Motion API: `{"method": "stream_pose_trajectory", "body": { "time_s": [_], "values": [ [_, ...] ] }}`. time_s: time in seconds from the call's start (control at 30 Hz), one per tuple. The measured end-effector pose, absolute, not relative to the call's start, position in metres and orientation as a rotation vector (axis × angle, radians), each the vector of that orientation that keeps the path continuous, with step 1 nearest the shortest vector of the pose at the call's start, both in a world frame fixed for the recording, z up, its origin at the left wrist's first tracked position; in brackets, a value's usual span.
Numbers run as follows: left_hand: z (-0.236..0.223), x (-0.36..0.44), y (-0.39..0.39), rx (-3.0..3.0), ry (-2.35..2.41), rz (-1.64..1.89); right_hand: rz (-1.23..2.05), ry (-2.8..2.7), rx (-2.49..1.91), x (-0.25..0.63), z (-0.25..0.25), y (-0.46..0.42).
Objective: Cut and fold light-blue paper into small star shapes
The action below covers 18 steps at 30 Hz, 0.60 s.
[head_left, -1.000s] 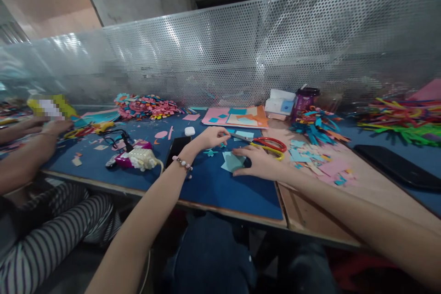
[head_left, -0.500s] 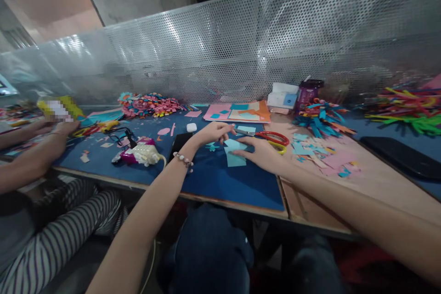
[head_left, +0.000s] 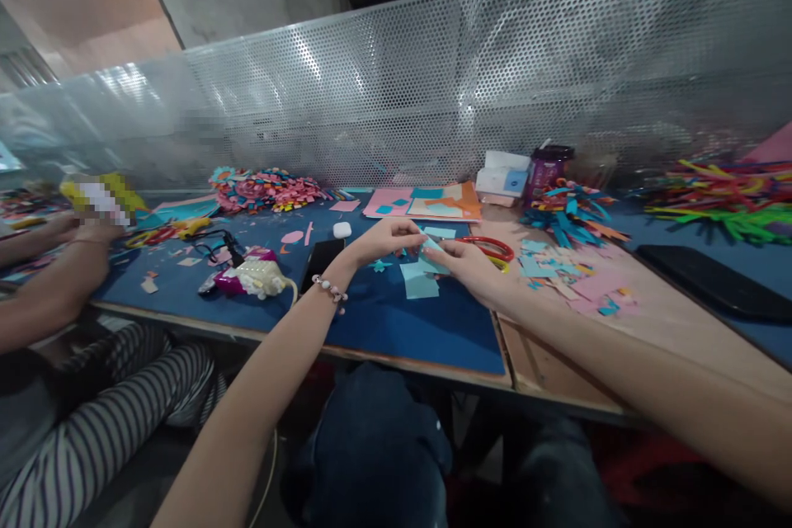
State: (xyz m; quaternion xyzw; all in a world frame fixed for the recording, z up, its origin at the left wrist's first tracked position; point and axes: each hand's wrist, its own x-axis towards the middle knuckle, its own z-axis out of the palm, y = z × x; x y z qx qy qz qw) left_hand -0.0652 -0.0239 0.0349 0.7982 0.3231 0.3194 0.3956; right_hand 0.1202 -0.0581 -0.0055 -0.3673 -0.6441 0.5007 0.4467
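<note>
Above the blue table mat, my left hand (head_left: 391, 239) and my right hand (head_left: 469, 266) meet at a small light blue piece of paper (head_left: 435, 257). Both sets of fingertips pinch it, the left at its upper edge and the right at its right side. Just below, a light blue paper square (head_left: 421, 282) lies on the mat. A small turquoise paper cutout (head_left: 379, 266) sits under my left hand. Scissors (head_left: 495, 246) with red and yellow handles lie behind my right hand, their blades mostly hidden. Another light blue paper piece (head_left: 440, 233) rests beyond the fingers.
A black phone (head_left: 320, 260), a white case (head_left: 341, 229) and a glue gun (head_left: 253, 276) lie to the left. Coloured sheets (head_left: 396, 202) are stacked behind. Paper scraps (head_left: 594, 285) and a dark phone (head_left: 711, 280) lie right. A co-worker's hands (head_left: 92, 231) are far left.
My right hand has lifted the light blue paper piece off the square below. My left fingers, apart from it before, now pinch its upper edge.
</note>
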Motion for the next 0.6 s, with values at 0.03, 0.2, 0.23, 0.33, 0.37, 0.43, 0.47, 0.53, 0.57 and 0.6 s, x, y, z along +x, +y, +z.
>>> {"method": "stream_pose_trajectory", "body": {
  "time_s": [0.03,0.2,0.23,0.33,0.37,0.43,0.47,0.53,0.57,0.6],
  "values": [
    [0.0338,-0.0642,-0.0239,2.020,0.821,0.810,1.217,-1.608,-0.918,0.1203,-0.0063,-0.0574],
    [0.0280,-0.0617,-0.0208,2.027,0.831,0.853,1.072,-1.685,-0.984,0.1228,-0.0082,-0.0555],
    [0.0272,-0.0618,-0.0201,2.036,0.835,0.862,1.056,-1.690,-0.985,0.1234,-0.0084,-0.0553],
    [0.0258,-0.0622,-0.0191,2.073,0.840,0.881,1.034,-1.693,-0.946,0.1248,-0.0096,-0.0542],
    [0.0256,-0.0621,-0.0191,2.082,0.838,0.880,1.040,-1.691,-0.926,0.1251,-0.0102,-0.0535],
    [0.0254,-0.0616,-0.0195,2.088,0.845,0.869,1.066,-1.688,-0.892,0.1255,-0.0118,-0.0518],
    [0.0253,-0.0612,-0.0198,2.088,0.856,0.864,1.082,-1.683,-0.881,0.1255,-0.0126,-0.0510],
    [0.0251,-0.0605,-0.0200,2.086,0.878,0.863,1.096,-1.661,-0.881,0.1255,-0.0135,-0.0498],
    [0.0249,-0.0602,-0.0199,2.082,0.880,0.868,1.096,-1.646,-0.889,0.1254,-0.0134,-0.0497],
    [0.0246,-0.0600,-0.0196,2.078,0.876,0.874,1.092,-1.628,-0.897,0.1252,-0.0130,-0.0499]
  ]
}}
